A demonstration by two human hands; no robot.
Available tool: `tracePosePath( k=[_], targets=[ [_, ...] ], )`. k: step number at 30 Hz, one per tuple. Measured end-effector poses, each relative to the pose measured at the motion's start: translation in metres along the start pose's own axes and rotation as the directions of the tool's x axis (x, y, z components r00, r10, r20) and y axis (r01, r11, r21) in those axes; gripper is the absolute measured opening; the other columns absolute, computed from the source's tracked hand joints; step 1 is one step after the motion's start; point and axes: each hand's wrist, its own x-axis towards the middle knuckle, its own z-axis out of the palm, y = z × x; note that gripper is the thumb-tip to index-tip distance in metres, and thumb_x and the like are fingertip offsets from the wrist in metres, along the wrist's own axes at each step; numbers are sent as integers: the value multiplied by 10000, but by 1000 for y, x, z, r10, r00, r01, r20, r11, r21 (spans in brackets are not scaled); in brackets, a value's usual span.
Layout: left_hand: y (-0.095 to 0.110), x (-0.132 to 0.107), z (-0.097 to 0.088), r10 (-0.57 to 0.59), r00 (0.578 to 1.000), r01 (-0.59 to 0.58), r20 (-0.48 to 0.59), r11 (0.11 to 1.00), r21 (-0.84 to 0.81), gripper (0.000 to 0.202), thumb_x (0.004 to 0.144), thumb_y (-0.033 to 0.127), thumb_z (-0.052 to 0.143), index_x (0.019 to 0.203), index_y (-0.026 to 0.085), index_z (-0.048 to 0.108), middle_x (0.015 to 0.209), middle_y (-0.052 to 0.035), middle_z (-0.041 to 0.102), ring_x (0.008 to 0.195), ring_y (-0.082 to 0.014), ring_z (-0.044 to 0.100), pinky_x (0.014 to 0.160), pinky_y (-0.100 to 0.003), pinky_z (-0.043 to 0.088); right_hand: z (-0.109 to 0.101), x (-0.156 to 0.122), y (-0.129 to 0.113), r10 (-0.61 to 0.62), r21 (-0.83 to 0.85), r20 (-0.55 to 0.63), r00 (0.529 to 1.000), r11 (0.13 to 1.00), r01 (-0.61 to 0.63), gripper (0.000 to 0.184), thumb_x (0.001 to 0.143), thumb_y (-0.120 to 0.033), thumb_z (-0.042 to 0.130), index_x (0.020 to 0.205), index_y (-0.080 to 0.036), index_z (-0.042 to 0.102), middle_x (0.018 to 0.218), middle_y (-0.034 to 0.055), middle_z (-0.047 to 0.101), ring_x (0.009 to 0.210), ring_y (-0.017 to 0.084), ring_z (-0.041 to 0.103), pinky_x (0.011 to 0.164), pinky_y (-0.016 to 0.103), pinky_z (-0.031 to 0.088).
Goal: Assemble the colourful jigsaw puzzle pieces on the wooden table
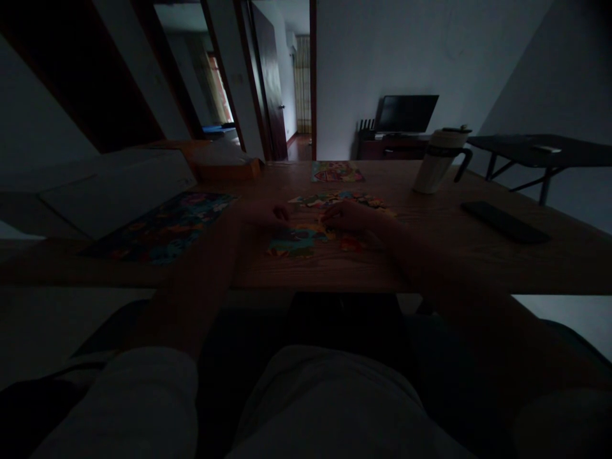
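- No writing is readable in the dim light.
- Left hand (262, 213) and right hand (347, 217) rest on loose puzzle pieces (306, 239) mid-worktop (430, 255); each grip's state cannot be told.
- Puzzle board (162, 229) lies left, mug (440, 159) and phone (504, 222) right.

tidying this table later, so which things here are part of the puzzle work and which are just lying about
In hand:
- loose puzzle pieces, under the left hand and right hand
- puzzle board
- small picture card

Lying about:
- mug with handle
- dark phone
- cardboard box
- monitor behind the table
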Motion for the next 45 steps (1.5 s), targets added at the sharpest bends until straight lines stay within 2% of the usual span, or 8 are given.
tracePosePath(
  k=[12,20,23,26,31,38,42,45],
  targets=[
    [-17,-16,-14,-98,986,101,136,995,-15,836,647,628,744,1376,232,645,1118,-63,750,940,-224,674,756,-262,504,3,1,-6,4,-51,-41,999,999,-6,169,931,-196,711,1043,-220,837,1168,57,785,1072,201,731,1013,286,520],
    [-16,-11,-14,-108,980,116,167,993,-37,707,640,589,807,1261,264,712,1006,-46,725,915,-228,665,767,-275,502,1,-2,-2,100,-79,-143,985,991,-112,281,942,-295,714,1199,-217,793,1158,82,781,1016,236,740,981,347,548],
    [-12,-12,-11,-85,985,97,149,992,-78,648,657,556,811,1223,253,722,1034,-45,738,920,-227,663,781,-283,498,-15,-6,14,161,-41,-362,918,981,-189,330,958,-317,688,1250,-182,757,1193,119,763,1011,244,728,978,379,552],
    [-10,-11,-8,-71,989,83,131,992,-92,606,663,551,818,1182,252,727,1031,-38,748,922,-227,669,760,-273,490,-38,-13,37,269,13,-532,803,950,-311,276,943,-273,673,1179,-166,766,1159,127,762,965,243,724,937,382,561],
    [-11,-8,-3,-59,995,69,83,990,-123,549,679,546,800,1116,221,731,1023,-44,746,923,-222,669,720,-251,474,-67,-28,77,445,88,-627,639,856,-510,300,923,-189,619,1187,-129,747,1131,161,755,950,256,720,851,358,571],
    [-13,-2,3,-122,991,115,-49,985,-125,435,761,538,760,1050,213,748,962,-42,738,844,-200,651,709,-248,465,-57,-36,93,597,28,-371,711,772,-634,483,992,-348,621,1434,-154,632,1258,175,727,1006,282,733,869,379,580],
    [-8,1,5,-149,983,135,-110,983,-125,403,788,515,762,1043,203,744,942,-48,727,828,-197,647,711,-250,459,-43,-21,86,522,-141,-293,801,805,-576,675,985,-513,648,1557,-173,532,1443,191,630,1261,339,647,1074,445,497],
    [-5,1,6,-147,980,131,-131,984,-123,383,812,492,738,1043,187,744,963,-63,726,854,-209,649,700,-256,452,-37,-8,84,489,-194,-288,824,812,-550,602,988,-526,635,1487,-190,612,1457,165,629,1311,328,618,1113,438,465]
  ],
)
